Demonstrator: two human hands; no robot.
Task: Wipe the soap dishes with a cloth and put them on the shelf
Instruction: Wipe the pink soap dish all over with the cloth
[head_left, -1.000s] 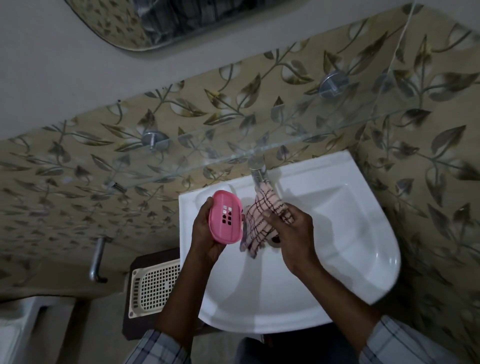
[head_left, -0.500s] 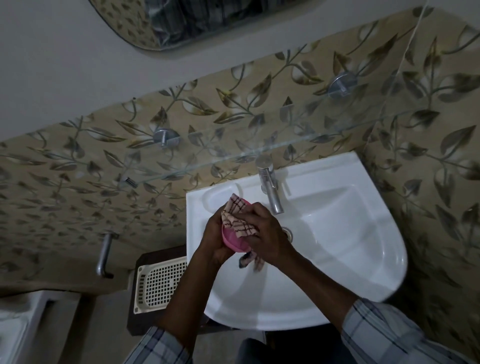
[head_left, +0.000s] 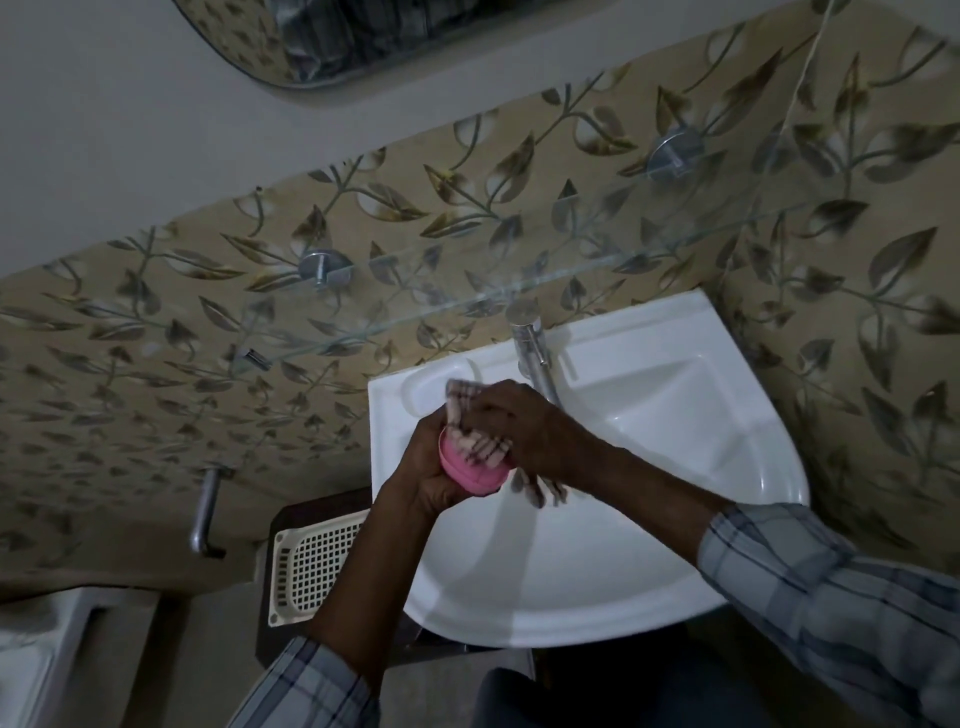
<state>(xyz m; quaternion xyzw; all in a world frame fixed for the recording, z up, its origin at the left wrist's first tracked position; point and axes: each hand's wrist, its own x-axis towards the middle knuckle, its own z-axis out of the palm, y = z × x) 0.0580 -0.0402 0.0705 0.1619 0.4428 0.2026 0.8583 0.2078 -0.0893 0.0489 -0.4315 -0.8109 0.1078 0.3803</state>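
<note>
Cupping the pink soap dish, left fingers curl around it; right fingers pinch the cloth.

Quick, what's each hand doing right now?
Left hand: grips the pink soap dish over the sink.
Right hand: holds the checked cloth, pressing it onto the dish.

dish: pink, oval, tilted, frame centre over sink, mostly covered | cloth: checked white/dark, bunched, pressed onto dish, tail hanging lower right | shelf: clear glass, mid-frame on wall, bare
</note>
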